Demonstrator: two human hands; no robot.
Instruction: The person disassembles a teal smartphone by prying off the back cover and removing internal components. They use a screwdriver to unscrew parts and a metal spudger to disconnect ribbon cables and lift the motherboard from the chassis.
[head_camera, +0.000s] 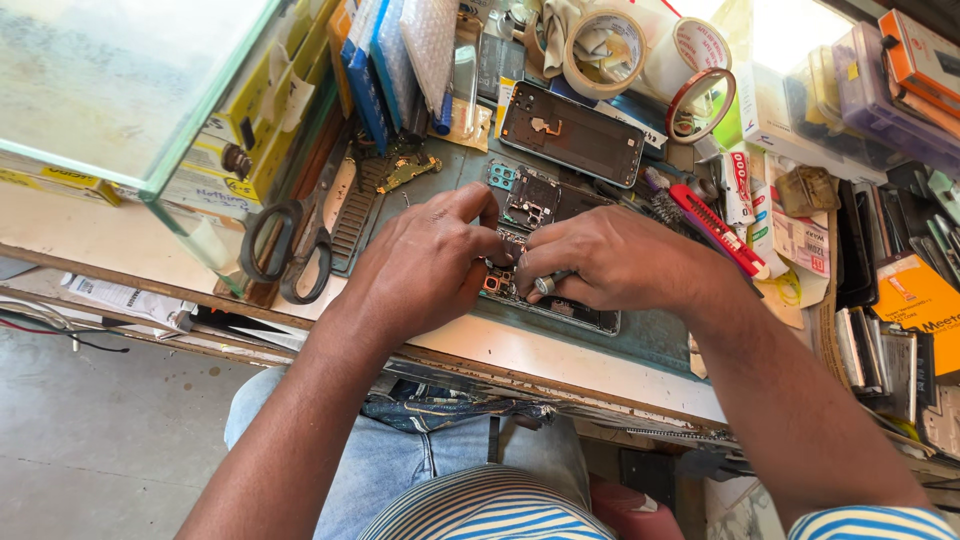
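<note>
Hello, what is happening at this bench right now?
A person bends over an opened black smartphone with its circuit boards exposed, lying on a cluttered workbench. The left hand presses down on the phone's upper part. The right hand grips a small silver metal tool against the phone. Black-handled scissors and the black rectangular back cover lie nearby.

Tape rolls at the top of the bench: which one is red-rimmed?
The small tape roll farthest right, standing tilted on edge. The beige tape roll to its left is wider and cloth is stuffed in its core; neither hand is near them.
</note>
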